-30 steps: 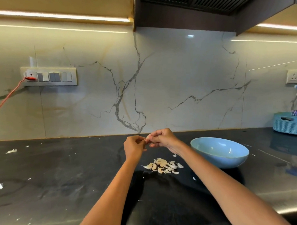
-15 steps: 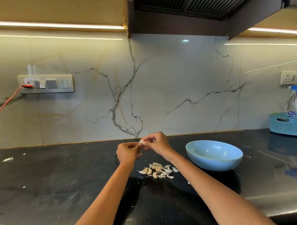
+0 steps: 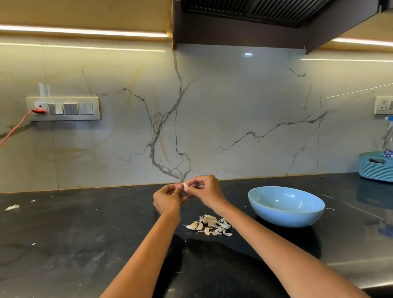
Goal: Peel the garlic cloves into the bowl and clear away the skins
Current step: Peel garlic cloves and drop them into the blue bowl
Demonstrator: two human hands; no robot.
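Above the black counter [image 3: 76, 233], the left hand [image 3: 167, 198] and right hand [image 3: 206, 189] both pinch one garlic clove [image 3: 185, 185], fingers curled tight on it. Peeling appears under way; cloves and skins [image 3: 210, 225] lie heaped just beside the blue bowl [image 3: 285, 215]. Next, strip the skin and carry the clove rightward into the bowl.

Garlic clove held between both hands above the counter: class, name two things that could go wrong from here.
The garlic clove is pinched above bare counter, left of the blue bowl; if it slips it would probably miss the bowl. Loose skins could drift and join the scraps already scattered far left, making clearing harder.
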